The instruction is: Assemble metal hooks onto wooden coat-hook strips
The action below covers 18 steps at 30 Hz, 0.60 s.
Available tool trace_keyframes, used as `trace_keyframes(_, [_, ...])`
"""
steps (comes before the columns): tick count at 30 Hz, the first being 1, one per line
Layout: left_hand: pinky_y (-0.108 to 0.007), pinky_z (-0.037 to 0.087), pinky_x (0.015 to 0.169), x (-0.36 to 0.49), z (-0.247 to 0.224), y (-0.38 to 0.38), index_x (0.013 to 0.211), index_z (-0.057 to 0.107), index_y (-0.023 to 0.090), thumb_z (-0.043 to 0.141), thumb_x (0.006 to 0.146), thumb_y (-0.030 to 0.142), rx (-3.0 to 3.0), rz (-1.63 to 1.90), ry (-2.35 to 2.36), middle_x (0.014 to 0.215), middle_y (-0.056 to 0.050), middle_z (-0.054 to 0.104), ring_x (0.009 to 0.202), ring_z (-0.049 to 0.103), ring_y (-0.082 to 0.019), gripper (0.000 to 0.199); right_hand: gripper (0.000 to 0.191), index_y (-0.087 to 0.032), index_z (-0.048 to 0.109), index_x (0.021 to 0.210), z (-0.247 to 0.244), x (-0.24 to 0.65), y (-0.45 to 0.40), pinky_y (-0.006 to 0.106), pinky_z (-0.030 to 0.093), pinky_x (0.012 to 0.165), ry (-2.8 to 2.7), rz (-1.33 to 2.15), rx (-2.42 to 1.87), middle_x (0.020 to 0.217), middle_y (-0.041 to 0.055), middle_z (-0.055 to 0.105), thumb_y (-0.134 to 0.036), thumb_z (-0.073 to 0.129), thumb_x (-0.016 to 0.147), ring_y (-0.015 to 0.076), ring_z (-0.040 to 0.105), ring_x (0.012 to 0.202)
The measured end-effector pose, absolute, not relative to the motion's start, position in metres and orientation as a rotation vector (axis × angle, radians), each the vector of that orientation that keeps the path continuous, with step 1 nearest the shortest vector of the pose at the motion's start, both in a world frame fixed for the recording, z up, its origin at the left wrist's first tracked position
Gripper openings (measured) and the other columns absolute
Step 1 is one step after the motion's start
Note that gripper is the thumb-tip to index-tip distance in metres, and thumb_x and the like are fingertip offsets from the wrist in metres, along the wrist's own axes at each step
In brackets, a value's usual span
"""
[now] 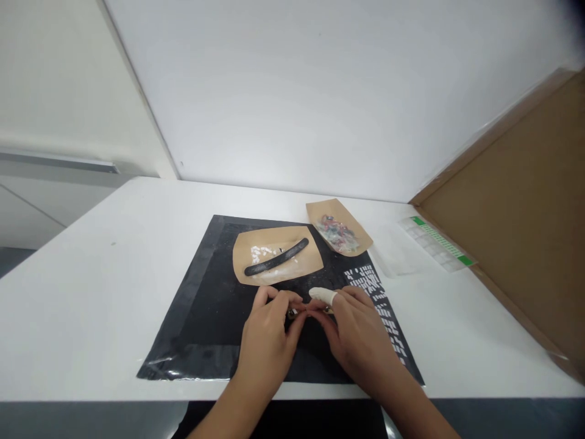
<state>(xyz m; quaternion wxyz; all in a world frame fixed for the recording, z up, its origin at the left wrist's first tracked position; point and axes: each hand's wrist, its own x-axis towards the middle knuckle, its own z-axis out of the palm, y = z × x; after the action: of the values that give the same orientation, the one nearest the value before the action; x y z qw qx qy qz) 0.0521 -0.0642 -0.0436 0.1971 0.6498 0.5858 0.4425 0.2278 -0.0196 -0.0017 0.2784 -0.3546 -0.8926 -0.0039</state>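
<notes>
My left hand (269, 335) and my right hand (359, 332) meet over the black mat (210, 317), thumbs and index fingertips pinched close together. Between them is a small gold-coloured piece (292, 313), mostly hidden by the fingers; its kind I cannot tell. A pale finger cot (322, 296) covers one finger of the right hand. Just beyond the hands lies a brown paper tray (301, 268) with a black curved nail file (276, 257) resting across it. Small white bits (261, 251) lie in that tray.
A second paper tray (361, 238) behind holds several small clear packets (338, 233). Rows of small white pieces (384, 311) line the mat's right side. Farther right are a clear compartment box (441, 244) with green labels and an upright cardboard panel (516, 231).
</notes>
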Motion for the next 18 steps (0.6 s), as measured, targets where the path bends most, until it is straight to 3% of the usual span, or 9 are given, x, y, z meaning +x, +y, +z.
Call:
trace_keyframes(8, [-0.040, 0.060, 0.085, 0.051, -0.048, -0.062, 0.105, 0.064, 0.024, 0.068, 0.094, 0.016, 1.823, 1.241, 1.646, 0.097, -0.005, 0.070, 0.099, 0.061, -0.025, 0.014, 0.025, -0.022, 0.055, 0.085, 0.004, 0.229, -0.022, 0.036, 0.037, 0.073, -2.502, -0.111, -0.907, 0.069, -0.0006, 0.066, -0.013, 0.050, 0.108, 0.0175, 0.058, 0.062])
trace_keyframes(14, [-0.037, 0.059, 0.081, 0.052, -0.047, -0.063, 0.106, 0.064, 0.023, 0.068, 0.092, 0.011, 1.813, 1.245, 1.681, 0.096, -0.004, 0.066, 0.096, 0.061, -0.023, 0.019, 0.018, -0.020, 0.058, 0.094, 0.007, 0.232, -0.027, 0.037, 0.034, 0.074, -2.561, -0.181, -0.824, 0.072, 0.0004, 0.066, -0.009, 0.050, 0.106, 0.0172, 0.056, 0.064])
trace_keyframes(18, [-0.039, 0.060, 0.083, 0.051, -0.048, -0.062, 0.107, 0.065, 0.024, 0.069, 0.090, 0.009, 1.824, 1.235, 1.693, 0.098, -0.004, 0.066, 0.097, 0.061, -0.024, 0.023, 0.012, -0.019, 0.060, 0.102, 0.008, 0.233, -0.033, 0.037, 0.036, 0.076, -2.526, -0.121, -0.815, 0.083, 0.0017, 0.074, -0.010, 0.053, 0.106, 0.0182, 0.064, 0.072])
